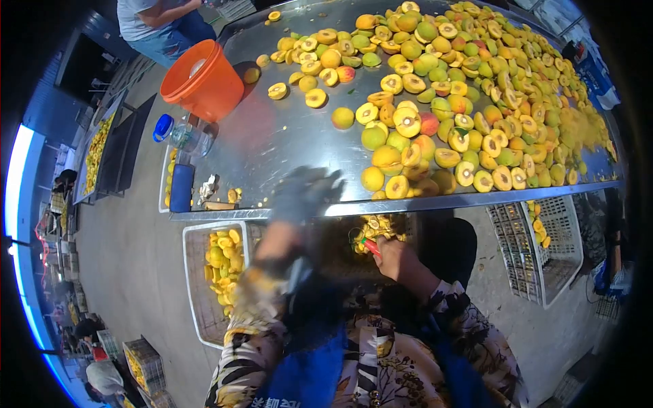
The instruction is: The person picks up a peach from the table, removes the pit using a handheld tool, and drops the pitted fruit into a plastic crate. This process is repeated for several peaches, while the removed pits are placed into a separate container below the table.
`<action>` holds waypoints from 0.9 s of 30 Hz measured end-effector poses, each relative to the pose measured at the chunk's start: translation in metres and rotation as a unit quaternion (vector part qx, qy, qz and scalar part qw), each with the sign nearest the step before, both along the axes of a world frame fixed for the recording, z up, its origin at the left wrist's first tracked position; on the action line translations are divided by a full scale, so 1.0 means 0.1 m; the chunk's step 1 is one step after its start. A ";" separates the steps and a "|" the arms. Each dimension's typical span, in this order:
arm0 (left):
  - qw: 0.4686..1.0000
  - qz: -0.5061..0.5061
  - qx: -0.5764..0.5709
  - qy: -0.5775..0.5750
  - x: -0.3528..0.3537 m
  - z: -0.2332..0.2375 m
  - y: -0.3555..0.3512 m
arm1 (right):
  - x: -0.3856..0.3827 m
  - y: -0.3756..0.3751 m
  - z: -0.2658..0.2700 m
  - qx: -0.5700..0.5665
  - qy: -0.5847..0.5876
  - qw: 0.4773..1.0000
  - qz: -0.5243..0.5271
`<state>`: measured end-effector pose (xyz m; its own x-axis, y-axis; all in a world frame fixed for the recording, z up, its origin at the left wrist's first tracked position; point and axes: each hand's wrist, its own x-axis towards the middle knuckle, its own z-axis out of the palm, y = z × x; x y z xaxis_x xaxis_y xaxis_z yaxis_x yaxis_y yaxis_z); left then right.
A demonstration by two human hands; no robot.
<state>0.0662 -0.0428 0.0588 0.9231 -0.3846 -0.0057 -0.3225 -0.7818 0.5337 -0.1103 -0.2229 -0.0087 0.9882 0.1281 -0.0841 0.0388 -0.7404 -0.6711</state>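
My left hand [303, 194], in a dark glove, is smeared by motion over the front edge of the metal table [272, 143]; its fingers cannot be made out. My right hand [394, 258] is bare and closed on the red handle of a small tool [371, 246] with a ring-shaped end. That tool is just below the table edge, over a crate of cut yellow pieces [381, 224]. Halved and whole peaches [408, 122] lie in a wide heap on the table, mostly to the right.
An orange bucket [204, 85] and a clear bottle with a blue cap [187, 134] stand at the table's left. Below are a crate of peach halves [224, 265] and, at the right, white crates [544, 251]. A person [163, 27] is beyond the bucket.
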 end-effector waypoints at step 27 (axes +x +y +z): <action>0.679 0.067 -0.446 0.579 -0.58 0.10 -0.03 | 0.27 0.24 0.73 0.264 -0.022 0.953 -0.144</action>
<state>0.0082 -0.0456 0.0686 0.5249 -0.6249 -0.5779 0.7602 0.0388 0.6486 -0.0833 -0.1993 0.0647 0.9898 -0.1367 -0.0403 -0.0782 -0.2843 -0.9555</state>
